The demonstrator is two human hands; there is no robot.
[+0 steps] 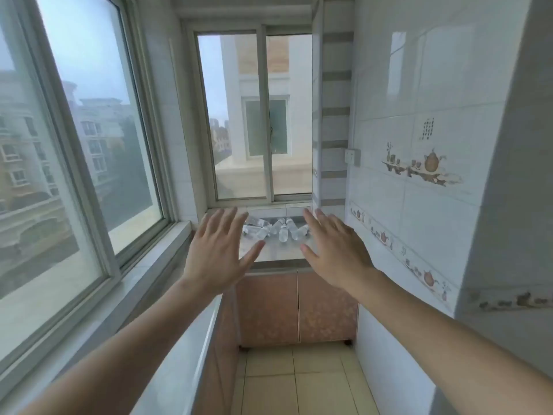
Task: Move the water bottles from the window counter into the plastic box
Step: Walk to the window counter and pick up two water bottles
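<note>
Across the far window counter (278, 250) | water bottles (282, 230) are lying clustered, labels possibly too blurred to read | left hand (217, 253) at 9 o'clock, right hand (336, 250) at 3 o'clock | both are hovering, fingers spread, gripping nothing.

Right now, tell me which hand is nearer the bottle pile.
Right, narrowly. The right hand is open with its fingertips overlapping the right edge of the bottles; the left hand is open at the pile's left edge. Neither holds a bottle.

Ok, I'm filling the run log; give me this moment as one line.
left hand open, raised | right hand open, raised | water bottles lying on window counter, untouched | plastic box not in view
</note>
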